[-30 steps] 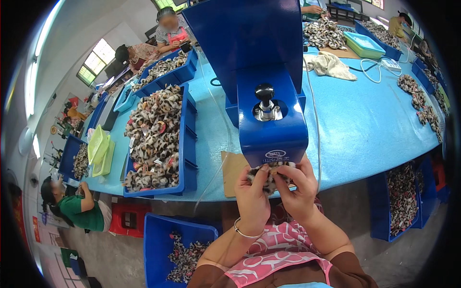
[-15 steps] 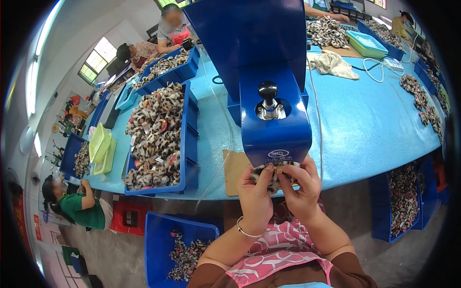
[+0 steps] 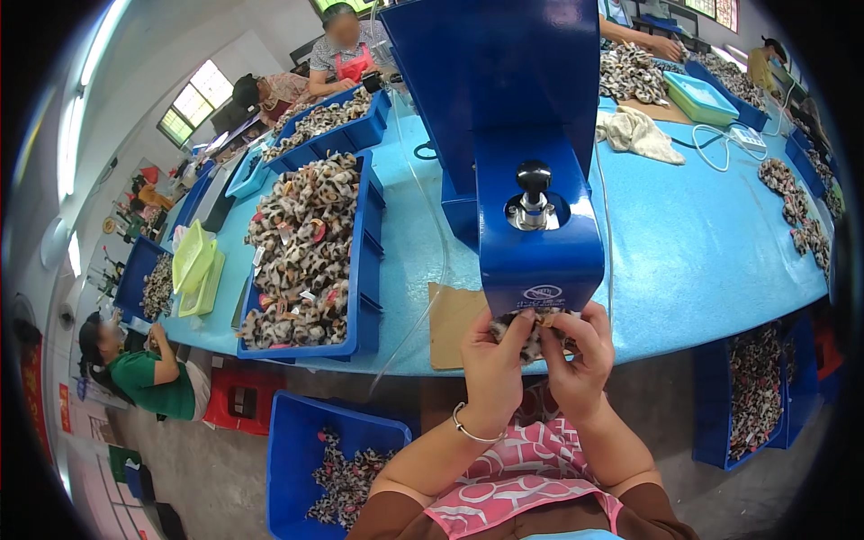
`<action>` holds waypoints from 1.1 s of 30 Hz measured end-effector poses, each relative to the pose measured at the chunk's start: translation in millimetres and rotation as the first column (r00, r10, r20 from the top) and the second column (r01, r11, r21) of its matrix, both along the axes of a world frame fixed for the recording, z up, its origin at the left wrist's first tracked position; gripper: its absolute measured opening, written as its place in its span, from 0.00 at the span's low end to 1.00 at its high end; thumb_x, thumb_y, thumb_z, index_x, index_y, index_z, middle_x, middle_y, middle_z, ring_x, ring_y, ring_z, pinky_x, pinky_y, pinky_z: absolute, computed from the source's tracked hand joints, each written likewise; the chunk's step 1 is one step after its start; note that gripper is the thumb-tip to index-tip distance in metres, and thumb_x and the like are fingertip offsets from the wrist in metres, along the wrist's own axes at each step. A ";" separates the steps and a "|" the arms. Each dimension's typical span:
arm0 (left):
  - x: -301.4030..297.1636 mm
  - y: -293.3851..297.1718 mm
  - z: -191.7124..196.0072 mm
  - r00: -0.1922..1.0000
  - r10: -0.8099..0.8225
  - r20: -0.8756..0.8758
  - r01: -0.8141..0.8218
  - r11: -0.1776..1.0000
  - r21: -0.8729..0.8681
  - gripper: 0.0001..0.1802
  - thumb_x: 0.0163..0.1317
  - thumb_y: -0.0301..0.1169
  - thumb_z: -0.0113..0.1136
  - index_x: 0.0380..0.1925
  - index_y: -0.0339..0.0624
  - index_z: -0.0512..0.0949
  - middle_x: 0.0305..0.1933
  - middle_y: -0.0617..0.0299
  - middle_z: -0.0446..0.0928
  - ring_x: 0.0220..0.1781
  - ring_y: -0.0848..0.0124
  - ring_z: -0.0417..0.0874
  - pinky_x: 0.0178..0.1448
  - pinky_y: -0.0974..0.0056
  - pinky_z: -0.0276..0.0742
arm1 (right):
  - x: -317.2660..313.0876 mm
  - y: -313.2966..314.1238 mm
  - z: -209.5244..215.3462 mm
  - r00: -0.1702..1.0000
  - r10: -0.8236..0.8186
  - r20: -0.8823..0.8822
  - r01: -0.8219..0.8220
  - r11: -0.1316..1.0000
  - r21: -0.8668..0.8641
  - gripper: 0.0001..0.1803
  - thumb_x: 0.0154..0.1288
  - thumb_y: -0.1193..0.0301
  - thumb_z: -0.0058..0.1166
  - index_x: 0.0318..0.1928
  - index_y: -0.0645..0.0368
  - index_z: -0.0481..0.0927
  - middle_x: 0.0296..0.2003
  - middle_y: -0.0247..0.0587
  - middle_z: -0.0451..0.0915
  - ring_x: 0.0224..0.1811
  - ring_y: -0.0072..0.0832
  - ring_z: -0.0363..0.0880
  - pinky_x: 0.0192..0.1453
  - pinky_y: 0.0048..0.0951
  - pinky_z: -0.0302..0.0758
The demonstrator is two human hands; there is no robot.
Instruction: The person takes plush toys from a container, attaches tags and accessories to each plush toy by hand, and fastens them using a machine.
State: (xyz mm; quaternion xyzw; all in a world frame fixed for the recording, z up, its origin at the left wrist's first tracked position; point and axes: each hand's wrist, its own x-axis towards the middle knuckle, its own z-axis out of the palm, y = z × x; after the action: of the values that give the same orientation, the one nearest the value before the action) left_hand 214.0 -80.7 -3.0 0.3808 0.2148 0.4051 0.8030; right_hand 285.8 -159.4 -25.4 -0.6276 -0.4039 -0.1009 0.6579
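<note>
In the head view, a spotted plush piece is held by both hands just below the front end of a blue machine, above the wearer's lap at the table's near edge. It is pinched by the left hand from the left, with the thumb laid on top, and by the right hand from the right, with thumb and forefinger drawn toward the left thumb. Whether the machine is touched by the plush piece cannot be told, as its upper part is hidden. A bracelet is worn on the left wrist, and a pink and white apron is seen below the forearms. The machine is topped by a black knob and is set on a light blue table. To the left of the hands, a piece of cardboard is laid at the table's edge, and beyond it a blue tray is heaped with similar plush pieces. More are held in a blue bin on the floor. Farther right, a pale cloth is crumpled near a green tub. At far left, a co-worker in a green top is seen beside a red stool.
</note>
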 end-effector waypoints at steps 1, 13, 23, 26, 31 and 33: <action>0.6 0.1 0.5 1.000 -0.013 0.015 0.013 1.000 0.005 0.06 0.62 0.20 0.64 0.39 0.37 0.82 0.39 0.62 0.84 0.37 0.75 0.84 0.41 0.71 0.79 | -0.3 -0.1 -1.1 1.000 0.000 -0.024 0.000 1.000 -0.005 0.16 0.52 0.86 0.66 0.42 0.62 0.83 0.48 0.49 0.76 0.39 0.33 0.78 0.39 0.28 0.77; 3.4 10.6 -0.7 0.999 -0.050 -0.013 0.050 0.997 0.054 0.08 0.64 0.19 0.62 0.43 0.34 0.82 0.40 0.62 0.84 0.37 0.78 0.84 0.40 0.74 0.80 | 0.3 3.0 1.7 1.000 -0.020 -0.018 0.020 1.000 -0.005 0.16 0.54 0.87 0.64 0.43 0.62 0.84 0.47 0.49 0.77 0.42 0.34 0.81 0.39 0.28 0.79; 3.4 14.2 3.4 1.000 -0.012 -0.020 0.011 1.000 -0.007 0.06 0.62 0.21 0.64 0.39 0.33 0.82 0.37 0.61 0.84 0.33 0.77 0.84 0.37 0.74 0.80 | 0.8 9.2 8.5 0.999 -0.025 0.023 0.024 0.999 0.023 0.15 0.52 0.86 0.66 0.42 0.62 0.85 0.46 0.46 0.77 0.41 0.32 0.80 0.38 0.26 0.79; 2.2 15.1 4.0 0.999 -0.005 -0.033 0.005 1.000 0.000 0.06 0.62 0.21 0.63 0.39 0.34 0.82 0.37 0.61 0.84 0.32 0.77 0.84 0.36 0.73 0.80 | 1.3 10.1 8.6 0.999 -0.025 0.041 0.023 0.999 0.040 0.15 0.52 0.86 0.67 0.42 0.62 0.85 0.45 0.46 0.77 0.39 0.30 0.79 0.36 0.25 0.78; 1.3 13.4 5.2 1.000 -0.005 -0.009 0.005 0.998 -0.062 0.07 0.62 0.21 0.63 0.41 0.34 0.82 0.38 0.61 0.84 0.34 0.77 0.85 0.38 0.73 0.80 | 1.2 11.0 9.4 0.997 -0.037 0.069 0.035 0.999 0.026 0.14 0.52 0.86 0.67 0.41 0.63 0.85 0.45 0.46 0.78 0.37 0.30 0.80 0.35 0.26 0.78; -1.6 12.7 4.8 1.000 -0.011 -0.004 0.010 0.998 -0.067 0.08 0.63 0.21 0.62 0.41 0.35 0.82 0.38 0.61 0.84 0.35 0.77 0.85 0.39 0.73 0.80 | 0.1 10.7 10.3 0.998 -0.025 0.063 0.024 0.999 0.025 0.14 0.52 0.86 0.67 0.41 0.63 0.85 0.46 0.47 0.78 0.36 0.30 0.80 0.35 0.27 0.79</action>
State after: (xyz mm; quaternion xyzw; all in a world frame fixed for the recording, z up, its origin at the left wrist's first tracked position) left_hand 212.4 -68.0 1.8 0.3555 0.2278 0.3927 0.8170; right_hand 285.8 -148.7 -15.1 -0.6211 -0.4155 -0.1338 0.6509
